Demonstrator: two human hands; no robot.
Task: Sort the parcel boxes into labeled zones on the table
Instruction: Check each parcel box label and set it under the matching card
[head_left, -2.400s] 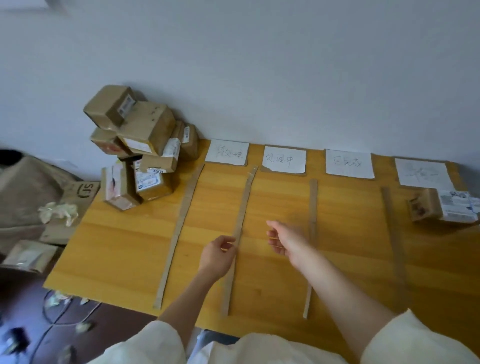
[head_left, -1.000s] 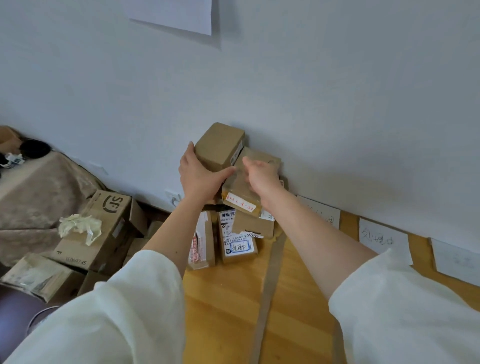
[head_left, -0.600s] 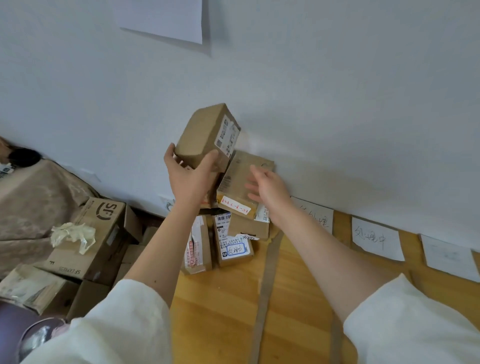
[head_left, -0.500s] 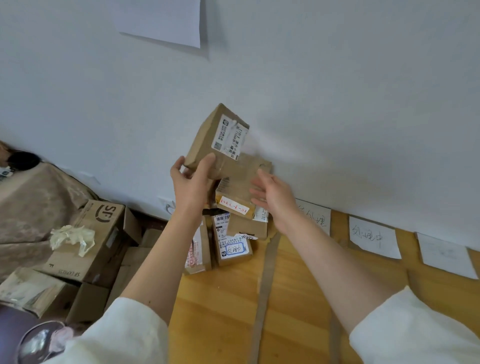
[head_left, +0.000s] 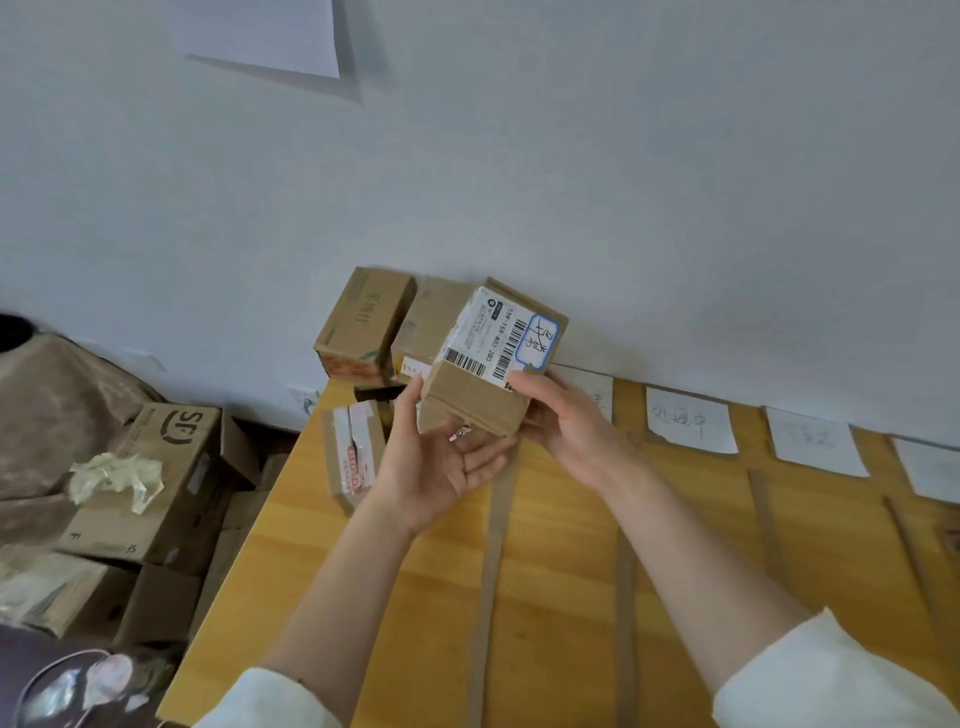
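I hold the small brown cardboard parcel box (head_left: 480, 387) above the wooden tabletop (head_left: 545, 561), tilted so its white barcode label (head_left: 501, 338) faces me for reading. My left hand (head_left: 436, 462) cups it from beneath; my right hand (head_left: 561, 423) grips its right side. Paper zone labels (head_left: 691, 428) lie along the wall; the remaining box pile (head_left: 374, 332) sits behind.
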